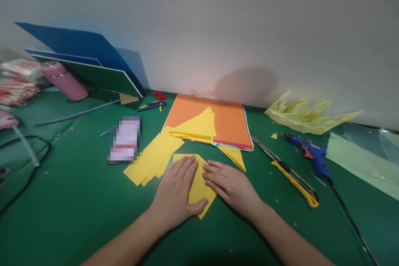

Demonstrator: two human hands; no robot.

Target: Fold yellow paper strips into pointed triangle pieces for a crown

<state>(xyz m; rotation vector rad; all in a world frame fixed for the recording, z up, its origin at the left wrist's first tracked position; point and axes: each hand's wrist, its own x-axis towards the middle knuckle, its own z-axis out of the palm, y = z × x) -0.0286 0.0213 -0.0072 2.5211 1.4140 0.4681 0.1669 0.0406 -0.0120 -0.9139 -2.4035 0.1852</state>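
A piece of yellow paper (197, 187) with slanted edges lies on the green table in front of me. My left hand (178, 191) rests flat on its left part, thumb stretched toward the near corner. On the paper's right side lie the fingertips of my right hand (232, 187), fingers stretched out. Neither hand grips anything; part of the paper is hidden beneath them. Just beyond, yellow paper strips (152, 153) are fanned out on the left. Folded yellow triangles (198, 124) are piled on a stack of coloured sheets (224, 110) with orange on top.
On the right are a yellow utility knife (289, 176), a blue glue gun (311, 153) with its cord, and a spiky yellow paper piece (305, 114). To the left lie a blurred-out phone (124, 139) and a pink bottle (64, 81). Blue and green boards (84, 70) lean on the wall.
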